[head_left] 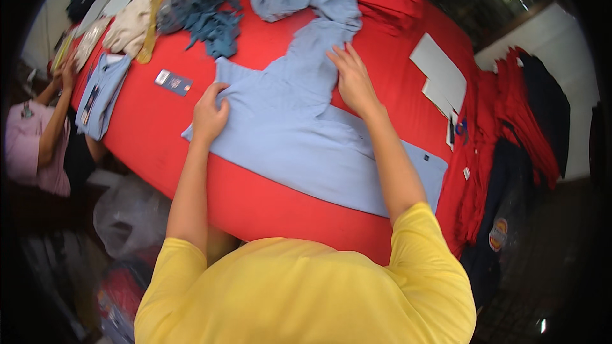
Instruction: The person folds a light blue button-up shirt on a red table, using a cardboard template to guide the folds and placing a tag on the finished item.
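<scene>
A light blue cloth garment (274,124) lies spread and partly rumpled across the red-covered table (274,210). One long flat part runs toward the lower right, with a small dark label on it. A crumpled part stretches up to the far edge. My left hand (209,113) rests on the garment's left edge, thumb and fingers apart. My right hand (355,79) lies open at the right edge of the crumpled part, fingers spread over the cloth. Left of the garment, a dark blue hang tag (173,83) with a white label lies flat.
A folded light blue garment (102,95) sits at the table's left edge, beside a person in pink (41,140). Dark teal cloth pieces (213,22) and a red cloth stack (389,0) lie at the back. White cards (440,67) are at right, near hanging red garments (526,114).
</scene>
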A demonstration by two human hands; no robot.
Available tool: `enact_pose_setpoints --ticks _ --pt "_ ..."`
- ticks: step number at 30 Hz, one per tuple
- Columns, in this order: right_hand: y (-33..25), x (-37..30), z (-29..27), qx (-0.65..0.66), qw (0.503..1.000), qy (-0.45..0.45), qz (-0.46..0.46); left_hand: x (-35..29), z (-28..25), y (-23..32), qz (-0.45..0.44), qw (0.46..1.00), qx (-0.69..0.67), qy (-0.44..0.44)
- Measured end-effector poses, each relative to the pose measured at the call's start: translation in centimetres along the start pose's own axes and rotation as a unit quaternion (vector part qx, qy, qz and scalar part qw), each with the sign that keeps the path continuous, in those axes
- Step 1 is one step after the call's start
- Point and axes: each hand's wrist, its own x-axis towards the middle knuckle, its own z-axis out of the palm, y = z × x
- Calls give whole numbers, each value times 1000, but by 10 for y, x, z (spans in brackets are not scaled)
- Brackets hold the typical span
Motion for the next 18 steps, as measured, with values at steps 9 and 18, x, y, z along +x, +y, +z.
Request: enact_pose_setpoints --ticks 9,18 --pt "43 99 39 -246 956 -143 -76 2 -6 8 -31 998 31 -49" --pt "-55 -12 -94 24 968 38 -246 0 -10 6 -50 996 22 -66"
